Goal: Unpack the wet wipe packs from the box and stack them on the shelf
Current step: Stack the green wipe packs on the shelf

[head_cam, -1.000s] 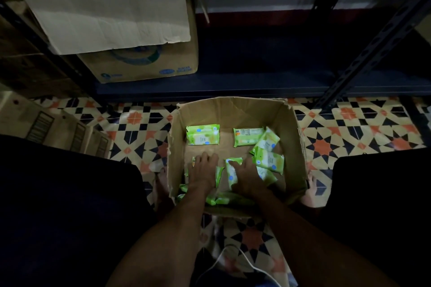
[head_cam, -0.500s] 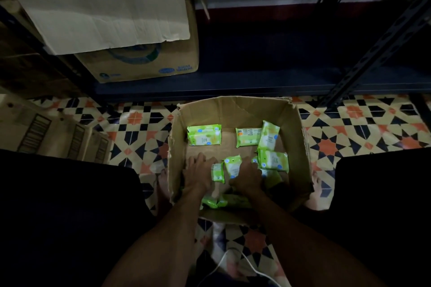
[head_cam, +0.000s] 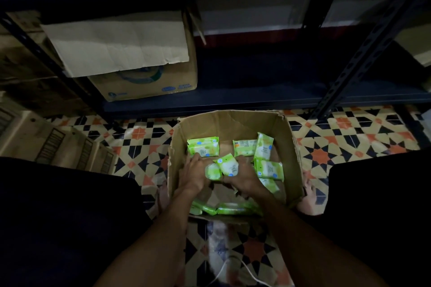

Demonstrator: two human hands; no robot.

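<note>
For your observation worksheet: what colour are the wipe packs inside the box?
The wipe packs are light green; head view.

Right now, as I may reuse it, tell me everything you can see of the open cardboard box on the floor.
The cardboard box is plain brown corrugated board, open-topped, with a creased, ragged rim. It stands upright on the patterned tile floor before the dark metal shelf. Green wet wipe packs lie loose inside; the left hand and right hand reach in, each seemingly holding one.
</note>
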